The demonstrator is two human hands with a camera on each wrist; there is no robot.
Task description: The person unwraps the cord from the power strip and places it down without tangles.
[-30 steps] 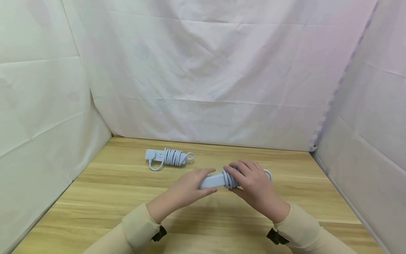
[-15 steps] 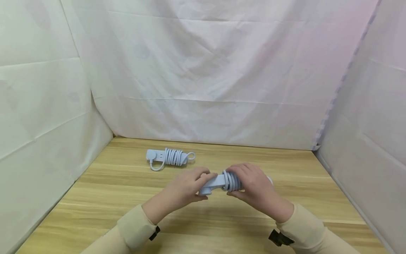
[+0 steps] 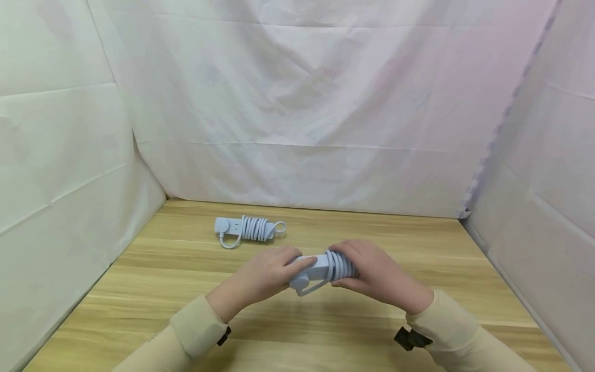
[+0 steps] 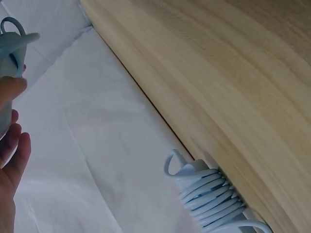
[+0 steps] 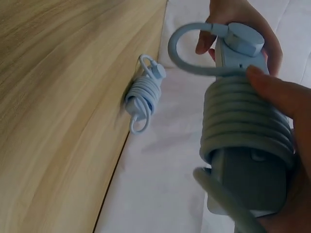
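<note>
Both hands hold a pale blue power strip [image 3: 318, 267] above the table, its cord [image 5: 245, 114] wound round the body in several turns. At the plug end, the left hand [image 3: 262, 274] grips the strip between thumb and fingers. The round plug [image 5: 245, 39] sits flat against that end, and a loop of cord runs from it to the coil. My right hand [image 3: 372, 274] is curled round the coiled part. In the right wrist view its thumb lies on the cord, and a loose piece of cord sticks out at the near end.
A second power strip [image 3: 253, 229], wrapped the same way, lies at the back of the wooden table [image 3: 186, 289], left of the hands. White cloth [image 3: 297, 103] hangs behind the table and along both sides.
The held strip has been turned about its length, so the plug and its cord loop now show on the near side. The left fingers have shifted on its end; the other strip stays put.
</note>
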